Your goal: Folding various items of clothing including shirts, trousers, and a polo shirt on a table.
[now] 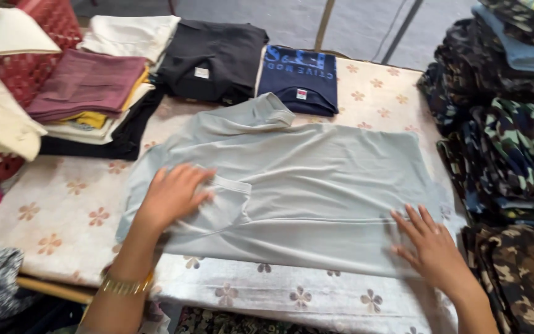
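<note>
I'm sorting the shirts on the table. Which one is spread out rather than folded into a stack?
The pale grey shirt, lying spread under both hands. The black shirt and navy shirt behind it are folded.

Pale grey shirt [316, 179] lying spread flat across the flower-patterned surface [63, 210], collar pointing away. Left hand [174, 195] pressing palm-down on the folded sleeve, fingers [200, 175] spread; gold bangle [125, 286] sitting at the wrist. Right hand [432, 247] resting flat on the shirt's near right edge. Folded navy shirt [298, 77] and black shirt [214, 59] lying beyond the collar. Camouflage garments [508, 148] piling up at right; maroon and yellow folded stack [88, 86] sitting at left.
</note>
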